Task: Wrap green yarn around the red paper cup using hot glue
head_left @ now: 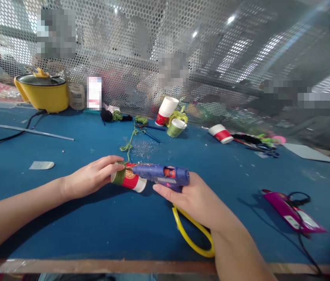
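Observation:
My left hand (96, 175) is closed on a red and white paper cup (130, 180) that lies on its side, its fingers over the end wrapped in green yarn (120, 176). A green strand runs from the cup back across the table to a small yarn bundle (141, 120). In my right hand (196, 199) is a blue hot glue gun (160, 173), its nozzle pointing left at the wrapped part of the cup. Whether the nozzle touches the yarn I cannot tell. Below the right hand lies a yellow loop (194, 234), partly hidden by the wrist.
Far left stands a yellow electric pot (46, 95) beside a jar (76, 96). Stacked paper cups (167, 111), a green-wrapped cup (177, 128) and a tipped cup (221, 134) are along the back. A clear glue stick (30, 132) lies left; a purple packet (290, 212) with a black cable lies right.

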{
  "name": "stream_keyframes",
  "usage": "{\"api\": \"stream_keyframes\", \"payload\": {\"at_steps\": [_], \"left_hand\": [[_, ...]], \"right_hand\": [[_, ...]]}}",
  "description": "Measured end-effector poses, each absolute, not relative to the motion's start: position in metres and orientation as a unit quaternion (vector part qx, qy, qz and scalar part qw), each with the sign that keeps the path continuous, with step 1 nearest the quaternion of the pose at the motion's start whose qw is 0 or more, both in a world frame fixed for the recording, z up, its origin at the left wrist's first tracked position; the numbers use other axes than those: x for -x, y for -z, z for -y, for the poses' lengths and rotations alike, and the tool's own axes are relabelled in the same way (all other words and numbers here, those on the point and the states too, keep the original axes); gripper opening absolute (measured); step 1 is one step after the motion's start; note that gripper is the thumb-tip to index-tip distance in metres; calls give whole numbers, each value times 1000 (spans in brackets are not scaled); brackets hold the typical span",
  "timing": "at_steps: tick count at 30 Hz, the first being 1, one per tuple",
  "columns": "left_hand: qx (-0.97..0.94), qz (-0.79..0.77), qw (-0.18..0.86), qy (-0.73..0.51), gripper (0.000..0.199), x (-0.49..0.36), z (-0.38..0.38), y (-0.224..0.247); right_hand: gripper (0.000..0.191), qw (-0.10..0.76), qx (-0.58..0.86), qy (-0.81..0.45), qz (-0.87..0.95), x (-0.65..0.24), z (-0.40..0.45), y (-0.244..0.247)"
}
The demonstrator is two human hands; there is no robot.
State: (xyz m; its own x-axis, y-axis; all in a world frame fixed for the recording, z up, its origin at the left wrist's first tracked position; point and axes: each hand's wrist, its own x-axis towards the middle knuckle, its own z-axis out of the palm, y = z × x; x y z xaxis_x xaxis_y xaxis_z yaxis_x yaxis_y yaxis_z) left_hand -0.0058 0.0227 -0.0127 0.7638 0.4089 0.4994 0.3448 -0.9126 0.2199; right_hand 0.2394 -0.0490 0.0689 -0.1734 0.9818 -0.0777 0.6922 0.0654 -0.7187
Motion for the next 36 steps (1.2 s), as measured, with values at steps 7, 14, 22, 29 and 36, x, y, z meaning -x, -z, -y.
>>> {"api": "stream_keyframes", "payload": {"at_steps": [7, 14, 22, 29, 36], "left_hand": [[-943, -178, -6, -281, 30, 7, -22, 13], [-941, -186, 28, -280, 28, 5, -22, 11], [-916, -228, 131, -303, 35, 4, -25, 14], [-908, -242, 156, -304, 39, 4, -26, 14], [-911, -232, 148, -308, 38, 4, -24, 14]], "right_hand": [[27, 243, 585, -325, 703, -242, 45, -64], [25, 240, 586, -326, 702, -241, 47, -66], [20, 205, 616, -322, 689, -238, 51, -68], [19, 194, 614, -332, 689, -236, 52, -68], [19, 208, 616, -323, 688, -237, 51, -70]]}}
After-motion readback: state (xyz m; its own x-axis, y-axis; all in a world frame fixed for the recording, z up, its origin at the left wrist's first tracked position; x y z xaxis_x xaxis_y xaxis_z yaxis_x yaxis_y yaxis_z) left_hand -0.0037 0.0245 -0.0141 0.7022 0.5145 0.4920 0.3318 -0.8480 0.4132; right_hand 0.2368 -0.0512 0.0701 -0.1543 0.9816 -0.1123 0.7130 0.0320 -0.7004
